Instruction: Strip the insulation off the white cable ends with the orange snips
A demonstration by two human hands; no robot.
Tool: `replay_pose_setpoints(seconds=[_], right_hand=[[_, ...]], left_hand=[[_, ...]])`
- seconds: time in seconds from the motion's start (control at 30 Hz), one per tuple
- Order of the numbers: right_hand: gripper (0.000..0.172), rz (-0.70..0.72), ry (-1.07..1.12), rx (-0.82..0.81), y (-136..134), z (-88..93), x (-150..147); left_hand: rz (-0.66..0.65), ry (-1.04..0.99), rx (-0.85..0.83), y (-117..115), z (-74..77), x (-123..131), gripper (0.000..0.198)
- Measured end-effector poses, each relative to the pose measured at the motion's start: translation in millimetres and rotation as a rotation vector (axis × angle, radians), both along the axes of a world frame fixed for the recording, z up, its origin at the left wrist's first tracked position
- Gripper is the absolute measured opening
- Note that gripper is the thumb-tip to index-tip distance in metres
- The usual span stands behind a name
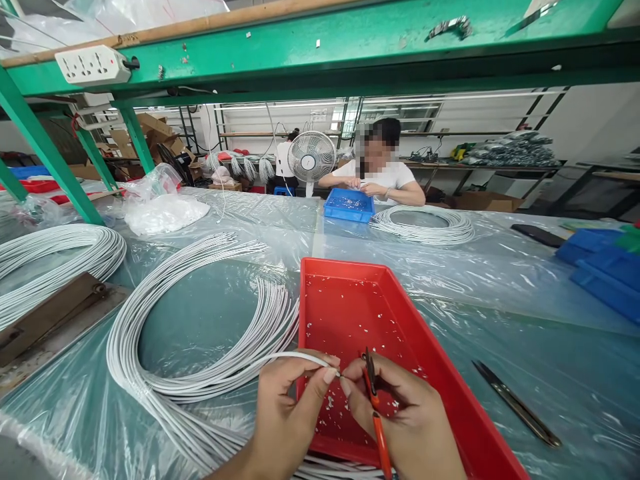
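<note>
Between thumb and fingers, my left hand (290,407) pinches a white cable (300,357) close to its end. That cable runs back to a large coil of white cables (125,333) on the left. My right hand (410,420) is closed around orange-handled cutters (381,443), whose dark jaws point up and away. Its thumb and forefinger also meet at the cable tip, just beside my left fingertips; the tip itself is too small to make out. Both hands are over the near part of a red tray (425,333) with white scraps scattered in it.
Tweezers (517,403) lie right of the tray. Another cable coil (60,260) and a metal block (50,313) are at left. Across the table a person (395,173) works over a blue tray (349,215), near a further coil (425,225). A green shelf beam (300,50) crosses overhead.
</note>
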State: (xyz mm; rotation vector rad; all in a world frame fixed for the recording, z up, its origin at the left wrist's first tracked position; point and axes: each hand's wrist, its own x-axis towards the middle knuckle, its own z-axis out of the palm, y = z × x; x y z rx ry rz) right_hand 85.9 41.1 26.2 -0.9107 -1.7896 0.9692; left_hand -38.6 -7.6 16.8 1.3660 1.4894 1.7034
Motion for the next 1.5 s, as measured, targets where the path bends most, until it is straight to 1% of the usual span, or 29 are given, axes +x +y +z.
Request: replay_pose_setpoints(seconds=[0.17,0.37,0.63,0.73,0.97,1.07,1.27,1.4,1.5], right_hand=[[0.007,-0.051,-0.038,0.047,-2.5,-0.6,0.5],[0.006,-0.073,-0.102,0.106,-3.5,-0.1,1.6],[0.007,-0.061,-0.119,0.134,-4.4,-2.4,1.5],[0.008,-0.032,-0.127,0.141,-5.0,-2.2,1.8],[0.007,-0.020,-0.172,0.183,-2.6,0.0,5.2],[0.007,-0.003,-0.173,0.203,-0.6,-0.4,6.0],[0.006,0.004,-0.106,0.258,1.3,-2.3,6.0],[0.006,0.005,-0.111,0.261,0.5,-2.5,7.4],[0.006,-0.003,-0.126,0.271,0.0,-2.8,8.1]], left_hand=[[-0.010,0.041,0.023,-0.8,-0.1,0.3,0.012],[-0.007,0.046,0.045,-1.0,0.9,2.8,0.013],[0.033,0.045,0.065,-0.4,-1.6,3.7,0.011],[0.043,0.040,0.051,-0.8,-0.2,3.9,0.010],[0.088,0.032,0.044,-1.0,1.6,3.8,0.008],[0.091,0.045,0.067,-0.7,0.3,3.7,0.009],[0.067,0.053,0.175,-0.1,-1.9,3.2,0.014],[0.036,0.084,0.218,0.3,-3.1,3.7,0.018],[0.042,0.084,0.249,0.2,-4.1,5.4,0.017]])
